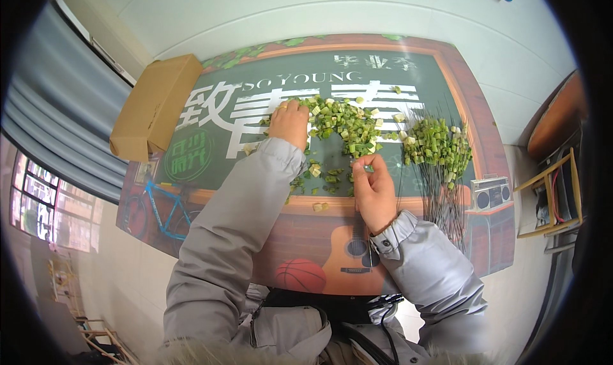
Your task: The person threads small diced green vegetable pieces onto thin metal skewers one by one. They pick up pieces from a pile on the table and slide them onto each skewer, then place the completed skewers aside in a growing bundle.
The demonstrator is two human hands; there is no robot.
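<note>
Small green and pale yellow pieces [345,124] lie in a loose pile on the printed tabletop. My left hand [290,124] rests at the pile's left side, fingers curled down among the pieces; what they grip, if anything, is hidden. At the near edge of the pile, my right hand [373,193] is closed in a pinch, thumb against forefinger. Whatever it pinches is too small to name. To its right lies a bundle of thin dark wire-like stems [440,196], with clustered green pieces [440,145] at their far ends.
An open brown cardboard box [156,106] stands at the table's far left corner. The tabletop [242,212] carries a printed chalkboard picture. A wall rises behind it, a grey-blue curtain [57,110] hangs left, and a wooden-framed chair [552,193] stands right.
</note>
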